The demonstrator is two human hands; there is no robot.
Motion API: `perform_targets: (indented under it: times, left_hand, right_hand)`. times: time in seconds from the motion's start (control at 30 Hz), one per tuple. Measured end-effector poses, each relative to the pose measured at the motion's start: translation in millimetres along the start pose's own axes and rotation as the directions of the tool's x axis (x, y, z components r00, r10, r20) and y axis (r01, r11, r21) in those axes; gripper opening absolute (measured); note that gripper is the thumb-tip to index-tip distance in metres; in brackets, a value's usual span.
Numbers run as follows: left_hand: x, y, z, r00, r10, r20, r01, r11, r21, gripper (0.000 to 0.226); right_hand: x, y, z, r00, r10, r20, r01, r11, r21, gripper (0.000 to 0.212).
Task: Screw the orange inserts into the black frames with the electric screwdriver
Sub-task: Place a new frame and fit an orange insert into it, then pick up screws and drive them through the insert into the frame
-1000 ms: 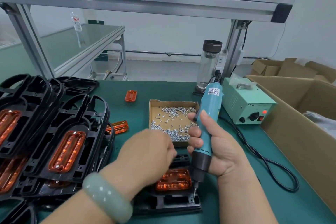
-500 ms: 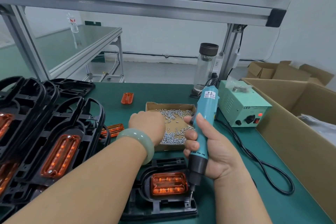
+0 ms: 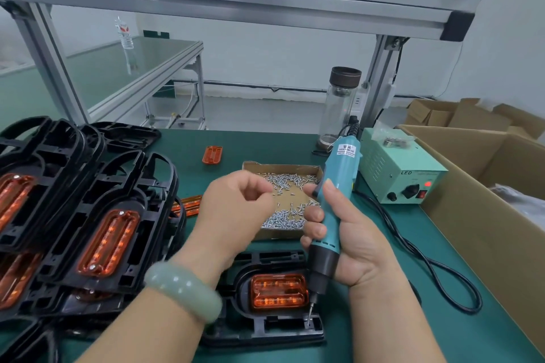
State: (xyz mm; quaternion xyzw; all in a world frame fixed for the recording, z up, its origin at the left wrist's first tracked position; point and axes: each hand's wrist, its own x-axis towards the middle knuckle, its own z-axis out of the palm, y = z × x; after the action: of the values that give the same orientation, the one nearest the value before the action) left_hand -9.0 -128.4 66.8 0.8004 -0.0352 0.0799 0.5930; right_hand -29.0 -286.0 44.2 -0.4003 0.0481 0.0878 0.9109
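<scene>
The right hand (image 3: 354, 242) grips the electric screwdriver (image 3: 333, 203) around its teal body, holding it nearly upright with the bit pointing down. The bit's tip touches the near right corner of a black frame (image 3: 265, 330) that lies flat near the front edge of the table (image 3: 442, 333). An orange insert (image 3: 278, 292) sits in that frame's opening, just left of the bit. The left hand (image 3: 236, 209), a pale green bracelet (image 3: 182, 289) on its wrist, hovers above the table between the frame and a shallow cardboard tray (image 3: 280, 164) of screws (image 3: 283, 219). Its fingers are curled with thumb and forefinger drawn together, but it is blurred, and I cannot tell whether they hold a screw. A stack of frames (image 3: 97, 215) with inserts fitted fills the left edge. A loose insert (image 3: 212, 154) lies behind the tray's left corner, and a power box (image 3: 398, 177) stands to the tray's right.
</scene>
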Motion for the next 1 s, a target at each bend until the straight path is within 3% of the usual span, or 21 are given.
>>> perform_targets:
  times: [0.13, 0.33, 0.43, 0.57, 0.73, 1.0]
  left_hand:
    - [-38.0, -6.2, -14.6, 0.997, 0.039, 0.061, -0.033, 0.996, -0.088, 0.028]
    - [-57.3, -13.8, -22.5, 0.997, 0.076, 0.008, -0.073, 0.984, -0.162, 0.037]
    - [-56.4, -22.9, -20.1, 1.0, 0.012, -0.003, -0.012, 0.969, -0.246, 0.038]
    - [-51.5, -31.5, -19.5, 0.986, -0.144, 0.082, 0.166, 0.87, -0.465, 0.033]
    - [-48.3, -36.5, -22.3, 0.977, -0.183, 0.111, 0.214, 0.837, -0.504, 0.032]
    - [-52.8, -35.3, -18.8, 0.991, -0.13, 0.04, 0.132, 0.862, -0.49, 0.024]
  right_hand:
    - [1.5, 3.6, 3.6, 0.999, -0.036, -0.009, 0.036, 0.999, 0.026, 0.04]
    - [4.6, 9.6, 14.4, 0.974, -0.18, -0.136, 0.198, 0.972, 0.13, 0.039]
    - [7.0, 12.7, 20.3, 0.941, -0.274, -0.199, 0.311, 0.932, 0.186, 0.04]
    - [5.4, 15.7, 23.8, 0.885, -0.391, -0.253, 0.445, 0.87, 0.211, 0.027]
    - [2.2, 14.4, 25.7, 0.834, -0.448, -0.322, 0.532, 0.809, 0.25, 0.027]
    - [0.0, 14.1, 26.7, 0.807, -0.469, -0.359, 0.577, 0.758, 0.306, 0.027]
